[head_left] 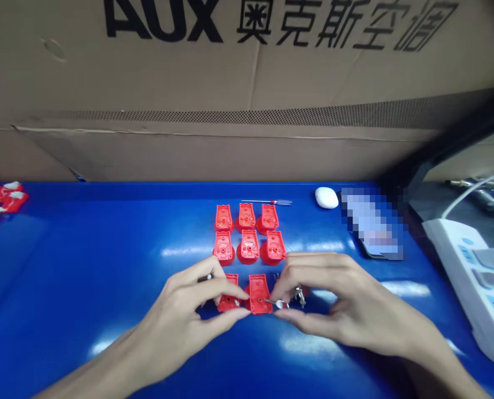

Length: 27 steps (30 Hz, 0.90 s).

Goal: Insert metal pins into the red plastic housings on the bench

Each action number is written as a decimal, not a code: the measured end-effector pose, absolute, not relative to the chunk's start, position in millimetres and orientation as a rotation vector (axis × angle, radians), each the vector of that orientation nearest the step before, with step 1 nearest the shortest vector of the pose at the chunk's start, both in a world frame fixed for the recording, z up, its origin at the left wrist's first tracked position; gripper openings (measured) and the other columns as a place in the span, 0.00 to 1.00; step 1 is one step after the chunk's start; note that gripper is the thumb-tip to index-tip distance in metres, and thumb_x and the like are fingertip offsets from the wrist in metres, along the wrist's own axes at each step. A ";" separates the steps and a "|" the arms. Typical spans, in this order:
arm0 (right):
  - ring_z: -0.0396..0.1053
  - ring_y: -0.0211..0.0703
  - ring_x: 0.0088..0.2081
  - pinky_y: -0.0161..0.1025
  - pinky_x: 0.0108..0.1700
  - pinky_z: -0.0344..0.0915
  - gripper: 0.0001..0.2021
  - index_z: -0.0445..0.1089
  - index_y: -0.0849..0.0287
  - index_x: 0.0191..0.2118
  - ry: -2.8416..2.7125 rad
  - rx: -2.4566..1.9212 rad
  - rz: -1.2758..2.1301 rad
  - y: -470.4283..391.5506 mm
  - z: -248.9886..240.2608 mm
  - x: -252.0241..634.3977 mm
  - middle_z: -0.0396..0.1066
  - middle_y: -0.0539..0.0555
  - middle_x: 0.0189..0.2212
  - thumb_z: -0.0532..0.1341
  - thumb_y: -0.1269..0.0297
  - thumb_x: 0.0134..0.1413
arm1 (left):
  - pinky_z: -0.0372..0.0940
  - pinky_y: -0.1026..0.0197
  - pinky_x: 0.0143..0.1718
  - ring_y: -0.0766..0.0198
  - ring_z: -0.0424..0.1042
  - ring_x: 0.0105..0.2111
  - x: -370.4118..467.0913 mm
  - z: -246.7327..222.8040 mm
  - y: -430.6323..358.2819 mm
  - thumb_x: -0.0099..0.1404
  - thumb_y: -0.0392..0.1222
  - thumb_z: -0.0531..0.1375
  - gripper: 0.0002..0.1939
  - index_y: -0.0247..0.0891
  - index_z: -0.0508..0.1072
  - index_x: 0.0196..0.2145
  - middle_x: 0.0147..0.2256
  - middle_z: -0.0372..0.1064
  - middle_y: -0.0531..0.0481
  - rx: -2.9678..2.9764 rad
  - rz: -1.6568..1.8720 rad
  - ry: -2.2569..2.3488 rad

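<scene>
Two rows of red plastic housings point(247, 245) stand on the blue table, and a nearer row lies between my hands. My left hand point(200, 305) has its thumb and forefinger at the left edge of the near middle red housing point(259, 293). It partly covers another red housing point(229, 299) at its left. A dark pin-like item pokes out between its fingers. My right hand point(325, 293) pinches a small metal and white part point(280, 303), whose thin tip reaches over the middle housing. More small metal parts point(300, 296) show beneath its fingers.
Behind the housings lies a screwdriver point(267, 201). A white case point(326, 198) and a pixelated phone point(371, 224) are at the right, near a white power strip point(471, 277). Red and white parts point(1, 202) lie far left. A cardboard box point(230, 83) stands along the back.
</scene>
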State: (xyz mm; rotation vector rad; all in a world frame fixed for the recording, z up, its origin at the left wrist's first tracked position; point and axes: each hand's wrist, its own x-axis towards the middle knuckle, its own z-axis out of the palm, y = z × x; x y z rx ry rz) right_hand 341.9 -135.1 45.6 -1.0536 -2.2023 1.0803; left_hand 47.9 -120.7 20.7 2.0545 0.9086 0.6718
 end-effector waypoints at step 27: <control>0.76 0.48 0.40 0.48 0.47 0.72 0.20 0.77 0.47 0.62 -2.212 -1.059 0.185 -174.0 42.0 290.4 0.82 0.52 0.39 0.70 0.66 0.67 | 0.47 0.36 0.79 0.40 0.57 0.77 51.3 46.7 -129.2 0.68 0.79 0.49 0.51 0.42 0.66 0.75 0.72 0.66 0.40 0.659 0.485 0.322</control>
